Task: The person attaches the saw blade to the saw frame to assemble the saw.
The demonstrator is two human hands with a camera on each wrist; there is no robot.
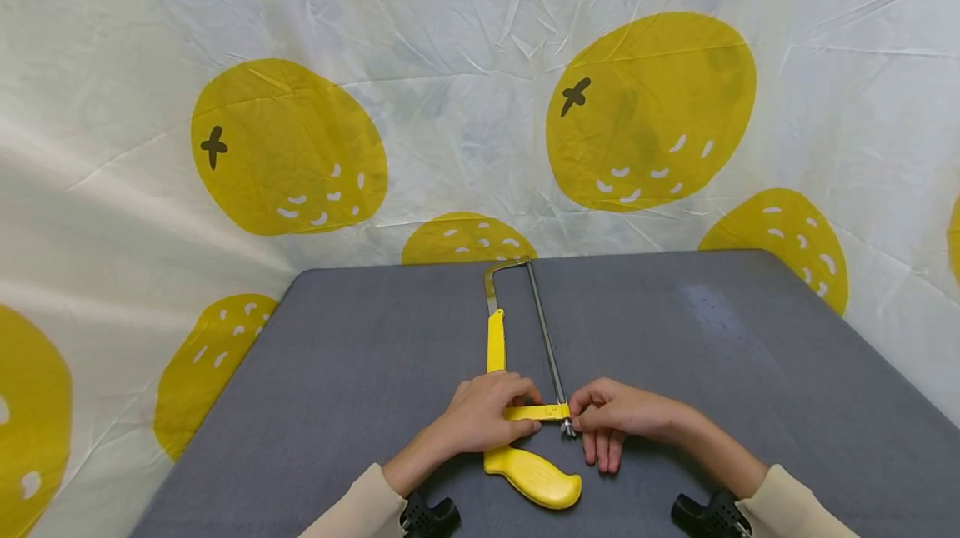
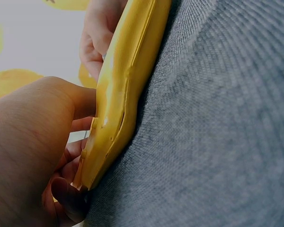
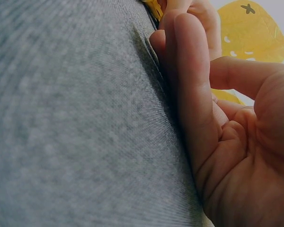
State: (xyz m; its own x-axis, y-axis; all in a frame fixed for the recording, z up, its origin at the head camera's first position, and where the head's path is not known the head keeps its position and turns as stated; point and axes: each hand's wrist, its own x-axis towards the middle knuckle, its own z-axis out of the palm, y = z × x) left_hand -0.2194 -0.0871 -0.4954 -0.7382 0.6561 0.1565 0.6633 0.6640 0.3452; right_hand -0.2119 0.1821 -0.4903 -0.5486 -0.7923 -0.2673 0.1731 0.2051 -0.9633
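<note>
A hacksaw (image 1: 496,342) with a yellow frame and handle lies on the grey table, its metal front bow pointing away from me. The blade (image 1: 547,334) runs along its right side to a yellow crosspiece. My left hand (image 1: 486,415) grips the frame just above the handle, thumb and fingers on either side of the crosspiece. At the crosspiece's right end, thumb and index finger of my right hand (image 1: 622,411) pinch a small silver wing nut (image 1: 568,428). The yellow handle (image 2: 125,75) fills the middle of the left wrist view. Lower fingers (image 3: 194,80) of the right hand extend along the cloth.
Grey cloth covers the table (image 1: 360,355), which ends at a back edge near the saw's tip. Behind and beside it hangs a white curtain (image 1: 465,138) printed with yellow fruit. A pale patch (image 1: 712,309) marks the cloth at the back right.
</note>
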